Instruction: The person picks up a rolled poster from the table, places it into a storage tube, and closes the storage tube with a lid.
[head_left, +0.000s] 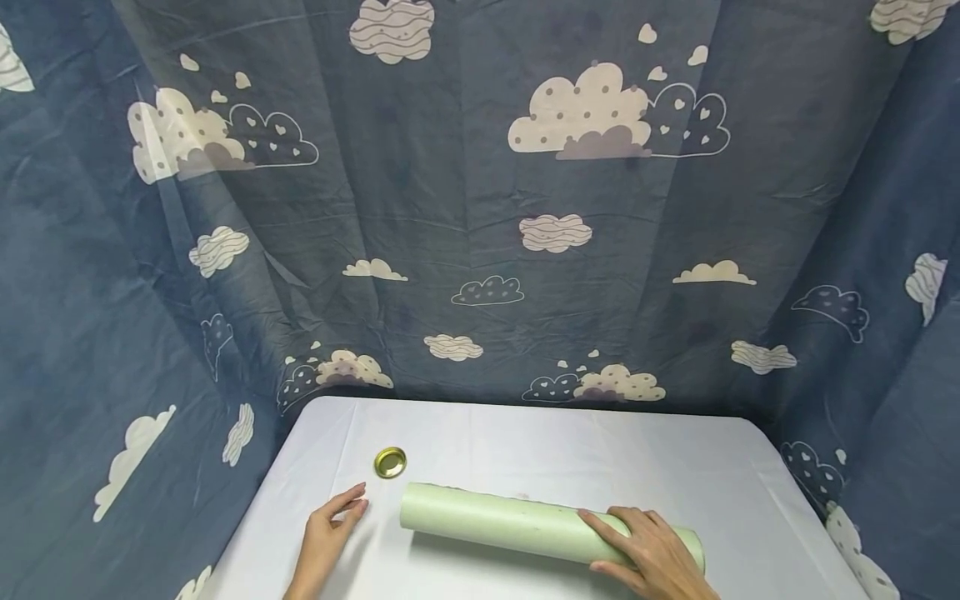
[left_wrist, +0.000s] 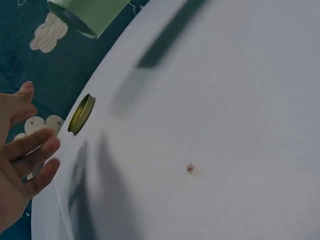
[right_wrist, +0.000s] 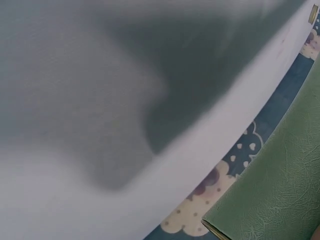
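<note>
A long pale green tube (head_left: 495, 521) with a leathery surface lies crosswise above the white table. My right hand (head_left: 647, 550) grips it near its right end, fingers over the top and thumb on the near side. A shadow beneath shows the tube raised off the cloth. Beyond its left end, a round gold lid (head_left: 390, 462) rests on the table with its hollow side up. My left hand (head_left: 327, 533) hovers short of the lid, fingers slightly bent and holding nothing. In the right wrist view, the tube (right_wrist: 280, 175) fills the lower right; most of the hand is hidden.
The white cloth-covered table (head_left: 525, 442) has rounded far corners. Dark blue fabric (head_left: 420, 183) printed with clouds hangs behind it and on both sides. A small reddish-brown spot (left_wrist: 190, 168) marks the cloth in the left wrist view.
</note>
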